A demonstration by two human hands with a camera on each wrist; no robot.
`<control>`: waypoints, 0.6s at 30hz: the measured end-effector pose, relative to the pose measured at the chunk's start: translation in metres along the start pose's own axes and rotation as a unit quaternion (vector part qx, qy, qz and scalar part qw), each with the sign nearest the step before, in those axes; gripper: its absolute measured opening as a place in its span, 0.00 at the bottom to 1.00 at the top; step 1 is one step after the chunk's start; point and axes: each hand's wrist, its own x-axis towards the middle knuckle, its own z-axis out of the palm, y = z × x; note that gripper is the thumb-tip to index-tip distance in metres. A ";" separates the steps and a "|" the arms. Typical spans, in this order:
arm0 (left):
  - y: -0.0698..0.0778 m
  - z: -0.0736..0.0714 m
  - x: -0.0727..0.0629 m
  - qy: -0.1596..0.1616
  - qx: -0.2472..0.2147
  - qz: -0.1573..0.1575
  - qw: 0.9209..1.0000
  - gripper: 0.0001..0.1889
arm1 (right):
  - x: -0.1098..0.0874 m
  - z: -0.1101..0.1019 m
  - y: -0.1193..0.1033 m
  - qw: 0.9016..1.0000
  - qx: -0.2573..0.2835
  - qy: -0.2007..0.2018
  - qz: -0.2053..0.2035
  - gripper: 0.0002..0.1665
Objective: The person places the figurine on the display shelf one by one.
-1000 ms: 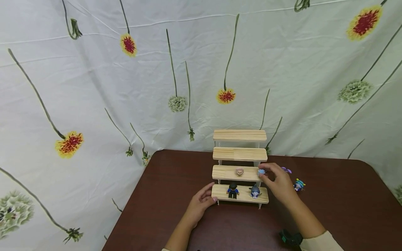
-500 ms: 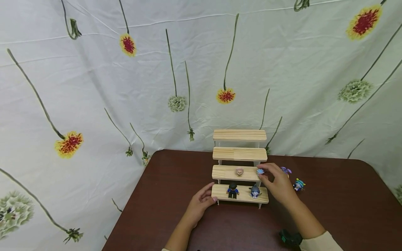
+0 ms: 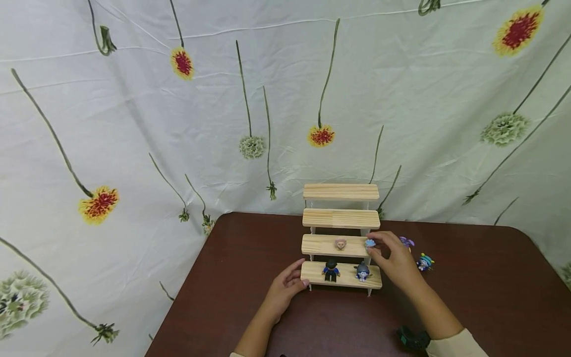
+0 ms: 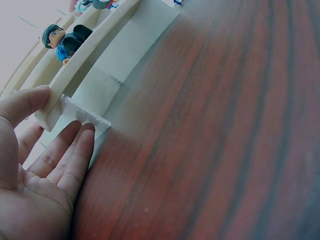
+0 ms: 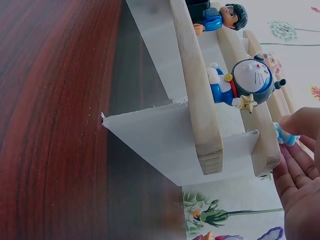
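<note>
While our left hand (image 3: 282, 291) grips the bottom step (image 3: 346, 278), we should level the blue figure (image 5: 285, 137) our right hand (image 3: 396, 260) pinches before release.

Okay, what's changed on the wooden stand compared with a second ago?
Very little. The light blue figure, held in the right hand, has shifted slightly left along the second shelf up. It hasn't been let go. The left hand stays at the left end of the bottom shelf; the black-haired figure and dark-hooded figure there haven't moved.
</note>
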 end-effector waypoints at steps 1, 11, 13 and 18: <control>0.000 0.000 0.000 0.000 -0.001 0.001 1.000 0.34 | 0.000 0.000 0.000 1.000 0.002 0.001 0.000 0.21; 0.001 0.000 0.000 0.000 0.003 0.003 1.000 0.34 | -0.001 0.000 -0.001 0.999 0.042 0.009 0.023 0.20; 0.001 0.000 -0.001 0.000 0.005 0.004 1.000 0.34 | -0.002 -0.002 -0.001 0.998 0.056 0.009 0.029 0.21; 0.001 0.001 -0.001 0.004 0.005 0.002 1.000 0.34 | -0.003 -0.010 -0.001 0.995 0.094 0.017 0.036 0.21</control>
